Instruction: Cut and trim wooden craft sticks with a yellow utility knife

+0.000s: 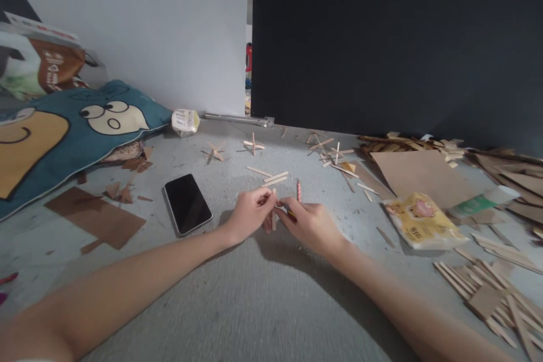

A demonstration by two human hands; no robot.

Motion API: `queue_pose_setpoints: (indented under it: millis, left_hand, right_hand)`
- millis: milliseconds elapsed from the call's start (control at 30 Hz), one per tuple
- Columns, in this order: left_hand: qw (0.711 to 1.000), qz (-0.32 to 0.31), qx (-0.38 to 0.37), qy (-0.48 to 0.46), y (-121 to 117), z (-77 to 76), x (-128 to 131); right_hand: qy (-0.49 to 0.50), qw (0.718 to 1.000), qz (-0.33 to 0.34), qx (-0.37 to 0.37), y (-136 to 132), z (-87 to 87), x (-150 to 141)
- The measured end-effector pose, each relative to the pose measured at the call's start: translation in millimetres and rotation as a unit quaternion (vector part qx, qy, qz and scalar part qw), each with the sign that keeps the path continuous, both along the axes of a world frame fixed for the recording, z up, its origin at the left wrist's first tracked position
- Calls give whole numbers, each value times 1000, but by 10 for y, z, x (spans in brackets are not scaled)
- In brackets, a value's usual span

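Note:
My left hand [253,212] is closed in a pinch on a short wooden craft stick [274,220], held roughly upright above the table. My right hand [316,225] is closed close beside it, its fingertips almost at the stick. Between the right fingers shows a slim tool with a dark and yellow part [292,215]; its kind is not clear. A pink-and-white striped rod [298,191] sticks up just behind the right hand, and I cannot tell whether it belongs to that tool. Loose craft sticks [275,178] lie just beyond the hands.
A phone [187,204] and brown cardboard pieces [99,218] lie left, near a blue cushion [93,124]. Small crossed-stick pieces [253,145] stand at the back. To the right are a yellow packet [422,223], cardboard [411,172] and a stick pile [487,294]. A dark panel [382,39] rises behind.

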State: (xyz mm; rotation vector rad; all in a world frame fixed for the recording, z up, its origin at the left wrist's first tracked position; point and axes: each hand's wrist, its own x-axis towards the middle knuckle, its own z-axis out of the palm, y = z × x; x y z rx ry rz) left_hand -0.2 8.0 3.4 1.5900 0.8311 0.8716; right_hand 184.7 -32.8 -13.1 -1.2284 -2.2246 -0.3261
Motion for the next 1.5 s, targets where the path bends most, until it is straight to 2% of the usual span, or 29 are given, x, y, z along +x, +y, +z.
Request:
queue_pose_setpoints:
  millis: [167, 367, 533, 633, 733, 800, 900, 1000, 1067, 1133, 1200, 1300, 1367, 1433, 1500]
  left_hand:
    - [1000, -5, 5, -1, 2, -5, -7]
    - [1000, -4, -12, 4, 15, -35, -15]
    - [999, -20, -43, -19, 5, -3, -10]
    - [997, -66, -39, -26, -19, 24, -16]
    - [994, -104, -5, 11, -27, 2, -29]
    - [994, -99, 28, 46, -18, -29, -32]
    - [991, -63, 81, 83, 6, -59, -27]
    - [989, -29, 114, 94, 23, -59, -16]
    - [987, -17, 131, 92, 24, -52, -12]
    - [987, -16, 137, 85, 17, -51, -12]
    - [988, -22, 129, 79, 9, -59, -14]
    - [991, -27, 108, 75, 17, -84, -15]
    - [994, -15, 83, 64, 42, -100, -12]
    - [999, 3, 34, 30, 72, -105, -8]
    - [1000, 13, -18, -17, 96, -97, -4]
  right_hand:
    - [-67, 993, 67, 69, -26, 28, 4]
    - [-70, 990, 88, 81, -34, 5, -7]
    - [-48, 993, 72, 82, -6, -72, 31]
    - [-16, 997, 45, 60, 18, -116, 74]
    - [8, 999, 7, 35, 48, -142, 99]
    - [32, 999, -19, 7, 70, -134, 97]
    - [108, 989, -63, -83, 99, -60, 72]
    - [209, 957, -91, -179, 113, 62, 38]
    - [274, 932, -80, -225, 112, 137, 20]
    - [343, 898, -54, -272, 108, 192, 6]
    - [413, 852, -33, -322, 103, 227, -7]
    - [496, 776, -14, -388, 97, 266, -24]
    - [526, 739, 2, -420, 92, 290, -32]
    - [539, 719, 17, -437, 88, 309, -36]
    - [547, 713, 24, -439, 85, 312, -37]
